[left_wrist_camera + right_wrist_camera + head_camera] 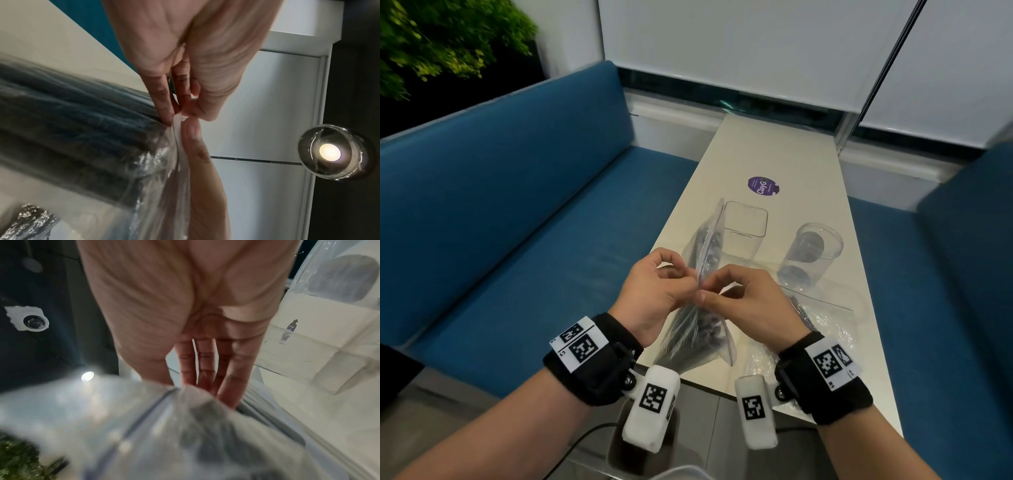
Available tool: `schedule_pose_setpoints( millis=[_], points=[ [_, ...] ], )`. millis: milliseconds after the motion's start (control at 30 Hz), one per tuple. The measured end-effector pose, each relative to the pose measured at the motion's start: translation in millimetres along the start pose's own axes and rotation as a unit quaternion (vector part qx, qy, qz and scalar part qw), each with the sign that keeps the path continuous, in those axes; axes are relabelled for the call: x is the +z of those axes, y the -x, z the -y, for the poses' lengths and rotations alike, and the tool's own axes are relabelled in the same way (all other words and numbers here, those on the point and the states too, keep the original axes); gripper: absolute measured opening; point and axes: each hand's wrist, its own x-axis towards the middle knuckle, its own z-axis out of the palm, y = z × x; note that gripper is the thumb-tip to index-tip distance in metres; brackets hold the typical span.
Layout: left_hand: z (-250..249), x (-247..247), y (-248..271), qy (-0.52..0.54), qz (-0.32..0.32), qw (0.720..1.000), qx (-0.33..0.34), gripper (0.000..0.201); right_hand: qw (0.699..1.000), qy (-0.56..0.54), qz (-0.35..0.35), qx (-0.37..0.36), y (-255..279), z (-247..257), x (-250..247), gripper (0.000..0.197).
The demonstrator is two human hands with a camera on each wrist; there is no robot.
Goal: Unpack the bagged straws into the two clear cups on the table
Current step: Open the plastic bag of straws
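A clear zip bag of dark straws (698, 329) is held up edge-on above the near end of the table. My left hand (664, 284) pinches one side of the bag's top edge (176, 128) and my right hand (736, 291) pinches the other side (185, 391), fingertips nearly meeting. Behind the bag stands a clear square cup (744, 229). To its right stands a clear round cup (811, 253), also in the left wrist view (333, 154). A second bag with dark straws (822, 322) lies flat on the table beside my right wrist.
The narrow pale table (774, 157) carries a purple round sticker (763, 186) beyond the cups. Blue sofa seats (517, 212) flank it on both sides. A white wall and a window sill close the far end. A green plant (431, 41) shows at top left.
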Motion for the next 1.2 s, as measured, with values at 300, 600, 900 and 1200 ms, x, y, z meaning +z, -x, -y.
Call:
schedule_pose_setpoints(
  millis=[300,600,900,1200],
  points=[
    [1.6,0.7,-0.7,0.053,-0.004,0.998,-0.018,0.028,0.996,-0.07,0.034,0.042,-0.3,-4.5,-0.3,0.01],
    [-2.2,3.0,4.6,-0.028,0.022,0.999,0.003,0.036,0.992,-0.103,-0.051,0.044,-8.1,8.5,-3.5,0.017],
    [0.4,1.4,1.9,-0.261,0.012,0.96,0.104,0.03,0.99,0.128,-0.059,0.013,-7.6,19.8,-1.1,0.019],
    [-0.2,-11.5,-4.7,-0.183,-0.015,0.977,0.105,0.027,0.977,0.161,-0.136,0.038,-9.6,0.7,-21.5,0.018]
  ],
)
